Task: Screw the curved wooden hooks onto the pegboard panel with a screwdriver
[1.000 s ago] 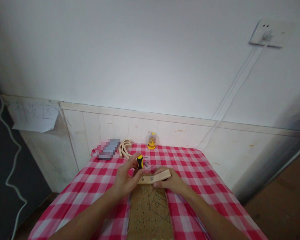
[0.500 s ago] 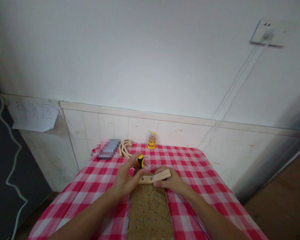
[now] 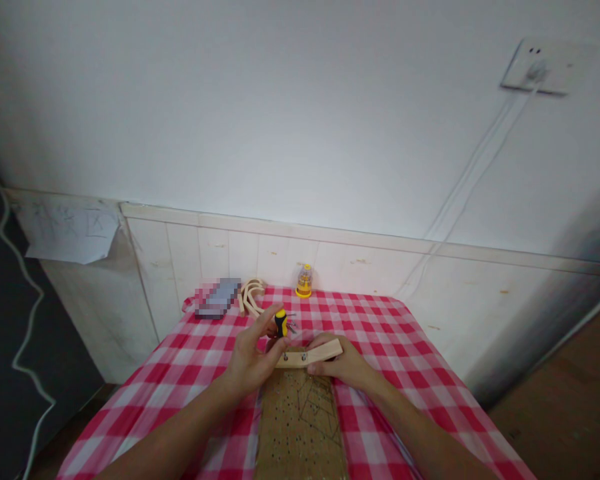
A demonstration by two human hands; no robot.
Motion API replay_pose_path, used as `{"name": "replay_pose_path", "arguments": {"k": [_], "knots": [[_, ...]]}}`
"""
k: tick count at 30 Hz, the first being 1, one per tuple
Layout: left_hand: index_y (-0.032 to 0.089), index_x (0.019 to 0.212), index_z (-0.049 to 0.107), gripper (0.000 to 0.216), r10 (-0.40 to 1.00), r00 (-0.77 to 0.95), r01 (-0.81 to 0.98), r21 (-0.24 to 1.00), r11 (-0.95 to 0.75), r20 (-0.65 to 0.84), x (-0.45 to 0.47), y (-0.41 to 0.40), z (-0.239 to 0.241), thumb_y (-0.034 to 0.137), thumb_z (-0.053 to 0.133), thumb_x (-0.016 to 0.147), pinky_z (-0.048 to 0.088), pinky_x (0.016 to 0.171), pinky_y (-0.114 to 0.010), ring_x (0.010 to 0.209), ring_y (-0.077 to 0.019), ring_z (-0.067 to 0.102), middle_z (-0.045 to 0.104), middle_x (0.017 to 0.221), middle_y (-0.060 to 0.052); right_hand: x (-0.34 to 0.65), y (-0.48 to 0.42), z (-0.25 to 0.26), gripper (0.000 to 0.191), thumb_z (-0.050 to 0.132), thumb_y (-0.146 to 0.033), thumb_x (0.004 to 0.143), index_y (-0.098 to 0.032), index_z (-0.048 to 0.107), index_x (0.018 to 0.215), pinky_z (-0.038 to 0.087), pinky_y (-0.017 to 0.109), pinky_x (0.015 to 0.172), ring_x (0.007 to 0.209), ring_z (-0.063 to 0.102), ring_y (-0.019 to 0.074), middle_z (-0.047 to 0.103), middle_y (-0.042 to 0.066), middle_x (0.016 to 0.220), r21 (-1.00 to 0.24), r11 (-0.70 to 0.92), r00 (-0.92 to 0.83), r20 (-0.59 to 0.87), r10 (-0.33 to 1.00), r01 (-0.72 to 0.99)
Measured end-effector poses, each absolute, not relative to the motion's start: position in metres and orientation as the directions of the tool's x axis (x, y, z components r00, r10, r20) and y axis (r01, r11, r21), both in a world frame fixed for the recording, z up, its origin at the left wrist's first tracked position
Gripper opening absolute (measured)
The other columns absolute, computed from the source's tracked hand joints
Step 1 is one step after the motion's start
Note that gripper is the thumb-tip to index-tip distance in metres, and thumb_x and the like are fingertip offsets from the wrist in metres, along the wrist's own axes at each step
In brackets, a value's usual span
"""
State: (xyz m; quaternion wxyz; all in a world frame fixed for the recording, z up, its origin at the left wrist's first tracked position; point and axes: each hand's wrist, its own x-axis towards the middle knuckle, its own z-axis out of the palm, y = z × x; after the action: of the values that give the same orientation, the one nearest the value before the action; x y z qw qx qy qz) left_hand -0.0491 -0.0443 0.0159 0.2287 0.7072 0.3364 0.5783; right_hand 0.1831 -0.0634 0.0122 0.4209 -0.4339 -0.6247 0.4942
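In my left hand is a screwdriver with a yellow and black handle, held upright between thumb and fingers. Its tip is hidden behind my thumb. My right hand grips the right part of a bent pale wooden piece, thumb in front and fingers behind. Two dark metal screws stand in this piece. The wooden piece lies across the far end of a long brown board dotted with holes and marked with pencil-like lines.
Several loose screws lie behind the screwdriver. Curved wooden pieces and a pixelated flat object rest at the back left of the checked cloth. A yellow-based clear container stands near the wall.
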Motion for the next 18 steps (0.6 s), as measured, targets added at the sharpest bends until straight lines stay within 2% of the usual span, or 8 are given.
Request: {"name": "replay_pose_path", "arguments": {"k": [10,18], "knots": [[0.024,0.14,0.055,0.058,0.723,0.106,0.201,0.698,-0.688,0.682,-0.0489,-0.0393,0.0082,0.025,0.071,0.085,0.057,0.072,-0.027,0.078,-0.0156,0.069,0.073,0.092,-0.001,0.1836,-0.0623,0.0116,0.045,0.097,-0.044,0.053,-0.02,0.071,0.08,0.046,0.027,0.062,0.066,0.06,0.0142,0.07,-0.001,0.073,-0.979,0.144,-0.272,0.101,0.957,0.143],[0.025,0.138,0.056,0.057,0.721,0.088,0.209,0.695,-0.688,0.687,-0.047,-0.0407,0.0109,0.025,0.072,0.084,0.055,0.07,-0.025,0.073,-0.0137,0.066,0.07,0.087,0.001,0.1841,-0.0629,0.011,0.043,0.097,-0.042,0.054,-0.019,0.071,0.081,0.045,0.027,0.062,0.065,0.059,0.0135,0.068,-0.002,0.072,-0.983,0.137,-0.277,0.098,0.956,0.125]]}}
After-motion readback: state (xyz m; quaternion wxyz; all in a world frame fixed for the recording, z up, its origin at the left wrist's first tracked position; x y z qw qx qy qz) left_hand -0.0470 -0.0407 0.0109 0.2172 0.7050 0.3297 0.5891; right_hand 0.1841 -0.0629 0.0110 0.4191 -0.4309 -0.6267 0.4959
